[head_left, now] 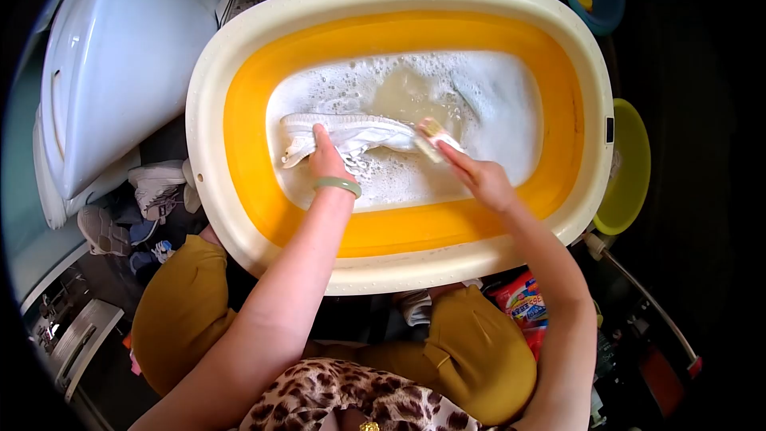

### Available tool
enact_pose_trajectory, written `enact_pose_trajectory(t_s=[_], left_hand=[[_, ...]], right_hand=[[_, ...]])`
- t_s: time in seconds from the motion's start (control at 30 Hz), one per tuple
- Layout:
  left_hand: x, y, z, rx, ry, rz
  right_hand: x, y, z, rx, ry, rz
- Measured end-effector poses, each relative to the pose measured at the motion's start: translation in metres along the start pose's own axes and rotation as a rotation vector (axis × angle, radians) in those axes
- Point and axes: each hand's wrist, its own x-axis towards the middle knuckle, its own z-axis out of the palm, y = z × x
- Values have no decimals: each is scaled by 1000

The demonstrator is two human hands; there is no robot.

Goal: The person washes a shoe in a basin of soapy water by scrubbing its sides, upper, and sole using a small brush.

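Yellow and cream, a big oval tub fills the space before your knees, ringed by household clutter: at the left, a pair of pale sneakers and a grey shoe crowd the floor beside a large white fixture; at the right, a lime-green basin sits partly under the rim, and a blue basin with something yellow inside stands beyond the far corner. A red printed packet lies just below the near rim, partly hidden by your right forearm. Both forearms cross that rim, and suds cover much of the cloudy water, where a pale blue cloth lies half veiled in foam. The floor around the tub is dark, fading to black at the right. In the tub's middle, a white fabric item with a ribbed edge stretches crosswise above the foam. Your left hand, a green bangle at its wrist, grips the item toward its left end, thumb laid over the top. Your right hand comes in from the lower right, closed around a pale brush, whose head meets the item's right end; how its hidden fingers wrap cannot be told.
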Motion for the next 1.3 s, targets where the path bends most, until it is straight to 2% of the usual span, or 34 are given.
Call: enact_pose_trajectory(t_s=[0.07,0.1,0.17,0.27,0.33,0.4,0.43,0.5,0.53,0.57,0.63,0.7,0.77,0.83,0.97,1.07,1.13,1.2,1.23,1.3], left_hand=[[3,-2,-1,-17,-11,-6],[5,-3,-1,-29,-23,-5],[5,-5,-5,-44,-33,-7],[0,1,-3,-22,-61,4],[0,0,-5,-16,-58,2],[7,-3,-3,-84,-79,22],[9,-2,-2,-97,-78,27],[4,4,-3,10,-36,28],[4,4,-5,6,-28,26],[6,2,-6,9,-24,11],[6,0,-4,5,-24,-2],[1,1,-4,30,-34,23],[3,-1,-4,16,-48,11],[5,-3,-10,18,-55,-2],[4,-7,-12,-22,-143,21],[6,-5,-5,-76,-38,14],[8,-8,-10,57,-9,50],[6,-13,-9,80,24,99],[7,-12,-9,78,25,97],[6,-7,-16,153,-17,-66]], right_hand=[[-18,23,-15,-301,-141,8],[-13,27,-16,-305,-144,4],[5,34,-16,-265,81,47],[68,12,-12,-197,211,129],[81,7,5,-206,206,189],[77,4,21,-283,-20,260],[70,6,20,-292,-19,249],[49,2,10,-212,-58,-30],[42,-3,-9,-166,-105,128],[39,-6,-19,-171,-113,128],[39,-8,-37,108,116,369],[37,-43,-37,210,143,182],[48,-78,-22,84,72,-33],[69,-114,2,0,-20,-96],[80,-144,27,-208,-90,-120],[37,-95,15,-144,10,-22],[2,-41,12,-149,58,17],[1,-48,0,-199,76,37],[7,-49,-2,-115,104,-25],[37,-91,-7,0,28,-63]])
